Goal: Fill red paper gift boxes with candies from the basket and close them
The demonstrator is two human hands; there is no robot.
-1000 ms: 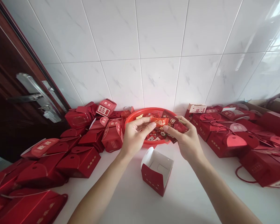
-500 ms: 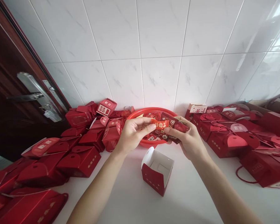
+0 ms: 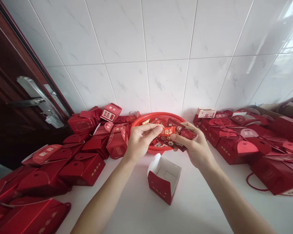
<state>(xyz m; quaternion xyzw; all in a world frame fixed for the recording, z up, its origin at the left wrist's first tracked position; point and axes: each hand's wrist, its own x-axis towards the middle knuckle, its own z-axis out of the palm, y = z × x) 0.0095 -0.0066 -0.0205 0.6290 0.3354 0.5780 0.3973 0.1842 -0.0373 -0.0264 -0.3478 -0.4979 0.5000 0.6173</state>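
Observation:
Over the red plastic basket (image 3: 158,114), my left hand (image 3: 142,139) pinches one end of an orange-red wrapped candy (image 3: 168,130) between thumb and fingertips. My right hand (image 3: 194,143) is closed around several dark red printed packets (image 3: 180,145), its thumb near the candy's other end. More small wrapped sweets lie in the basket beneath, partly hidden by both hands. Below my hands an open red box (image 3: 161,187) stands on the white table (image 3: 136,208). Its white inside holds nothing that I can see.
Closed red gift boxes (image 3: 83,169) crowd the left side of the table. More red boxes (image 3: 234,146) with cord handles fill the right side. White wall tiles (image 3: 168,84) rise behind, and a dark door with a metal handle (image 3: 33,101) stands at far left.
Both hands stay nearly in place over the basket. My left fingers have shifted slightly left on the candy's end. The open box has not moved.

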